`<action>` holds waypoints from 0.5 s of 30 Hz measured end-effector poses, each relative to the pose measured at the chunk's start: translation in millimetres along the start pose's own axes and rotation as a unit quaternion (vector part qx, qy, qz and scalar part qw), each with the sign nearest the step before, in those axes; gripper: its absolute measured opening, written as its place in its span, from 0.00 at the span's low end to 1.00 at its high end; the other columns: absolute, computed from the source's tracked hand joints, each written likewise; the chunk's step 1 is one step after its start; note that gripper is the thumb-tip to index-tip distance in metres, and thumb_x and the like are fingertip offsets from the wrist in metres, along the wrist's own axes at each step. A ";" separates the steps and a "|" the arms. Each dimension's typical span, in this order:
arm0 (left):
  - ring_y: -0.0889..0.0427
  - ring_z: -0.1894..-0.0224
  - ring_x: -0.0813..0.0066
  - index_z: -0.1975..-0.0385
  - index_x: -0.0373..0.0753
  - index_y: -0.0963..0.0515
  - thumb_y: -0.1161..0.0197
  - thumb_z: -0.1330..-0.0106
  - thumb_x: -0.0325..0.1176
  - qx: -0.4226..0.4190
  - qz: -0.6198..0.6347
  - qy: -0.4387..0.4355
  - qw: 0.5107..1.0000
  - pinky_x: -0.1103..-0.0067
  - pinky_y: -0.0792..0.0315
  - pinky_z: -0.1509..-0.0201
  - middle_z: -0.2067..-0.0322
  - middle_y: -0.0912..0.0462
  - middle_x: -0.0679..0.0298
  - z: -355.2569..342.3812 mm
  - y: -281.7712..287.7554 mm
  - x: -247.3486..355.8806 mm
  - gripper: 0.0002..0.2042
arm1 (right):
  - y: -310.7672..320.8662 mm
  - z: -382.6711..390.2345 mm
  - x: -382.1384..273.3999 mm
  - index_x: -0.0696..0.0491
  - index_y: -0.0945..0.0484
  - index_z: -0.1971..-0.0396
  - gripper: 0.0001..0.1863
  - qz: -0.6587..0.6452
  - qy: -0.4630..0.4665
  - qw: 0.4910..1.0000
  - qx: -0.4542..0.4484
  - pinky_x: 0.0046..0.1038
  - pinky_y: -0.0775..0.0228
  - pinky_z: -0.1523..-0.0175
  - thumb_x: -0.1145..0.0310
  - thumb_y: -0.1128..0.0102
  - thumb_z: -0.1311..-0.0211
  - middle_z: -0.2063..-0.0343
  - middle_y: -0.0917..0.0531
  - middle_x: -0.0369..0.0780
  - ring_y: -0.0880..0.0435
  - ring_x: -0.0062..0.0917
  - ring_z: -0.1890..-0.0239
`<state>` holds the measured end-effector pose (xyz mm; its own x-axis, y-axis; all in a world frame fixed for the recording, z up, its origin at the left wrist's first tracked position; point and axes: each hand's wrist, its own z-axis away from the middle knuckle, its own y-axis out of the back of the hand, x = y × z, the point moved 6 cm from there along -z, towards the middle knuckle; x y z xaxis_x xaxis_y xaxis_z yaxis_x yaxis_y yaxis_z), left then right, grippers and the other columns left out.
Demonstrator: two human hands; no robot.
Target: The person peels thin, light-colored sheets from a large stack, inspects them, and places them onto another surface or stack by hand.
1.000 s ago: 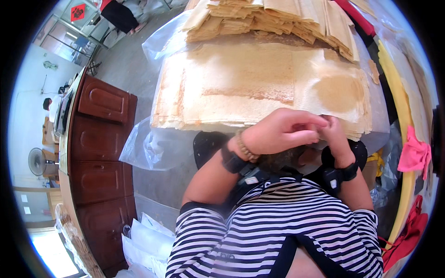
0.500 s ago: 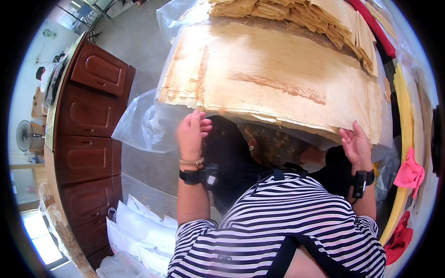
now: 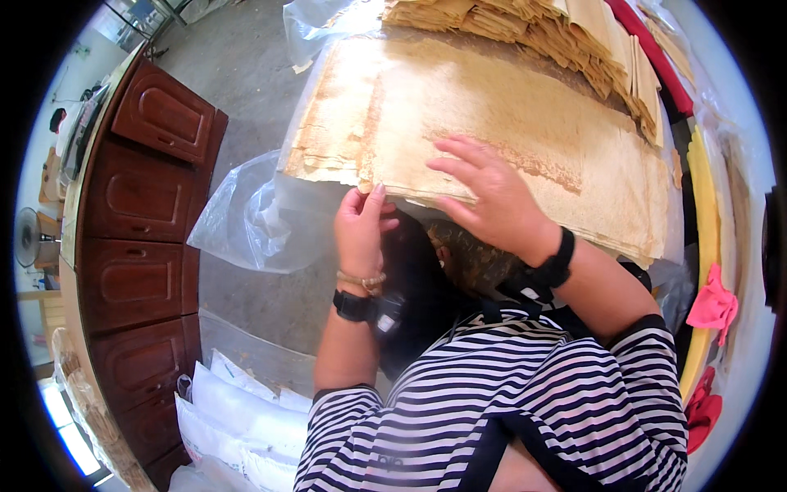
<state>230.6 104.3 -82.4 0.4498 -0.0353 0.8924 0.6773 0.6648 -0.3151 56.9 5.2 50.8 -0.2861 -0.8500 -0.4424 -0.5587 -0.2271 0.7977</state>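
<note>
Since the earlier frame the right hand [image 3: 492, 201] has shifted leftward onto the broad tan, stained paper-like sheet [image 3: 508, 123], fingers spread flat, gripping nothing. Left hand [image 3: 361, 225] fingers pinch the sheet's near edge; the sheet extends away from both.

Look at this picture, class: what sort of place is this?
Probably a small workshop or storeroom. A stack of thin tan sheets lies under both hands, clear plastic bags spill onto the concrete floor, and white sacks sit beside a wooden cabinet.

workshop | stacked tan sheets [image 3: 525, 25] | concrete floor [image 3: 238, 66] | wooden cabinet [image 3: 139, 213] | white sacks [image 3: 238, 418]
</note>
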 end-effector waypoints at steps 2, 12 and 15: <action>0.13 0.64 0.75 0.56 0.38 0.21 0.35 0.28 0.34 0.010 0.009 -0.043 0.999 0.81 0.18 0.67 0.62 0.14 0.62 5.6 -6.6 7.5 0.08 | -21.8 -5.7 0.4 0.53 0.20 0.45 0.23 0.003 0.008 1.000 -0.005 0.42 0.37 0.28 0.63 0.31 0.39 0.39 0.23 0.48 0.30 0.45 0.31; 0.13 0.56 0.70 0.52 0.38 0.22 0.36 0.26 0.37 -0.100 0.208 0.086 0.969 0.77 0.19 0.61 0.58 0.14 0.61 1.4 -11.3 -18.0 0.11 | -36.0 -9.9 15.8 0.54 0.17 0.53 0.20 -0.020 -0.019 1.000 0.011 0.40 0.28 0.39 0.62 0.28 0.43 0.48 0.18 0.47 0.21 0.44 0.43; 0.13 0.56 0.71 0.52 0.38 0.22 0.38 0.25 0.39 -0.133 0.221 0.064 0.964 0.78 0.21 0.61 0.57 0.14 0.61 2.1 -16.3 -14.0 0.11 | -32.8 -17.5 5.8 0.54 0.16 0.59 0.17 -0.010 0.008 0.999 0.036 0.40 0.26 0.45 0.61 0.26 0.45 0.54 0.17 0.45 0.18 0.43 0.51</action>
<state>212.1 95.6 -89.1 0.7849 0.1043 0.6107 0.5211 0.4222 -0.7418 87.1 -0.6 29.3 -0.2618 -0.8535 -0.4505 -0.6187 -0.2098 0.7571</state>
